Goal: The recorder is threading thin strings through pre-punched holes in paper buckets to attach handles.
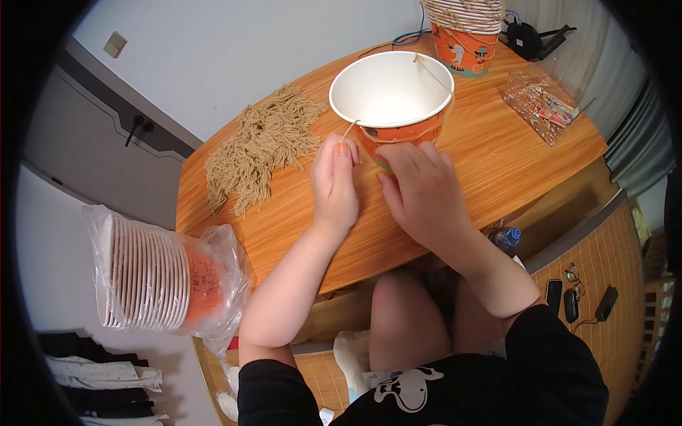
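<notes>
A white-lined paper bucket point(394, 96) with an orange printed outside stands on the table in front of me. Thin tan cord point(349, 128) comes out at the left of its rim, and my left hand point(334, 184) pinches it between thumb and fingers. Another stretch of cord runs from the far right of the rim down the bucket's right side and across its front. My right hand point(428, 192) is closed against the front of the bucket, fingers curled; what lies between its fingertips is hidden.
Loose tan cords point(266, 145) lie piled on the wooden table point(497, 160), left of the bucket. Stacked orange buckets point(462, 50) with cords stand at the back right, near a clear plastic bag point(543, 106). Bagged buckets point(153, 277) sit at the left edge; a blue-capped bottle point(506, 238) is below.
</notes>
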A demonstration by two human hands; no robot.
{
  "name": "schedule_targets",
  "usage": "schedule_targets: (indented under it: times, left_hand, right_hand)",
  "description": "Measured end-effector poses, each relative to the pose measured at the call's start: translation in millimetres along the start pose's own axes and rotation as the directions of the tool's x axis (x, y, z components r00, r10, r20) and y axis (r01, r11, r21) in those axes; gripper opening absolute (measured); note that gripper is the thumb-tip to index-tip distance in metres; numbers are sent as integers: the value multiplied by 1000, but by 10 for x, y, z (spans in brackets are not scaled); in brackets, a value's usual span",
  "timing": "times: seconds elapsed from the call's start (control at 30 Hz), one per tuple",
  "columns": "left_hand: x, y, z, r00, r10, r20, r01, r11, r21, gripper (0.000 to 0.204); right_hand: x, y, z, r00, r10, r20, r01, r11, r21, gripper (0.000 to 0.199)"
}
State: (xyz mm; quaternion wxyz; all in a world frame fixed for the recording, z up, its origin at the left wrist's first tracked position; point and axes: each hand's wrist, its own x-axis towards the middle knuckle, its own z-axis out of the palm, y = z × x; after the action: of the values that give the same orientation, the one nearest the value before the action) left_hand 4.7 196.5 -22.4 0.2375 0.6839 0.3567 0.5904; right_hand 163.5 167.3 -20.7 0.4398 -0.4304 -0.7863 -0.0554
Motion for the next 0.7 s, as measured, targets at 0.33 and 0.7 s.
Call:
schedule_targets:
  times: [0.33, 0.7]
  left_hand:
    - [30, 67, 10, 998, 58, -40, -50, 983, 177, 25]
    - [37, -10, -12, 1000, 5, -19, -3, 995, 98, 23]
  right_hand:
    - [99, -5, -15, 995, 20, -101, -16, 999, 44, 28]
    - [99, 114, 59, 996, 70, -59, -75, 994, -77, 14]
